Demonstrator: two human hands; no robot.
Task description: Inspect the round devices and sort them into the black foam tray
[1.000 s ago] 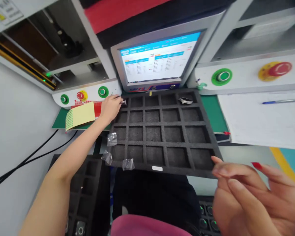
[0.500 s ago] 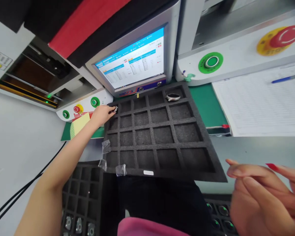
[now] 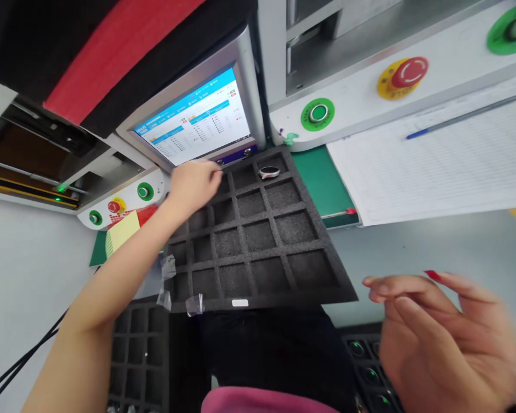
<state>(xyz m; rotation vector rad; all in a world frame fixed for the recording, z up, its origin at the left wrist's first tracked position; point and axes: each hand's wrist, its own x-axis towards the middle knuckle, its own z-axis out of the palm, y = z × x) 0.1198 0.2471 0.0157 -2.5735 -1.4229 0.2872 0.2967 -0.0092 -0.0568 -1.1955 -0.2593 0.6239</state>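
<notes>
The left hand (image 3: 193, 184) lies over the back row of the black foam tray (image 3: 258, 269) with its fingers curled down. I cannot tell if it grips anything. The pocket in the tray's back right corner holds a round silver ring (image 3: 269, 171). The right hand (image 3: 438, 338) hangs open at the front, holding nothing.
</notes>
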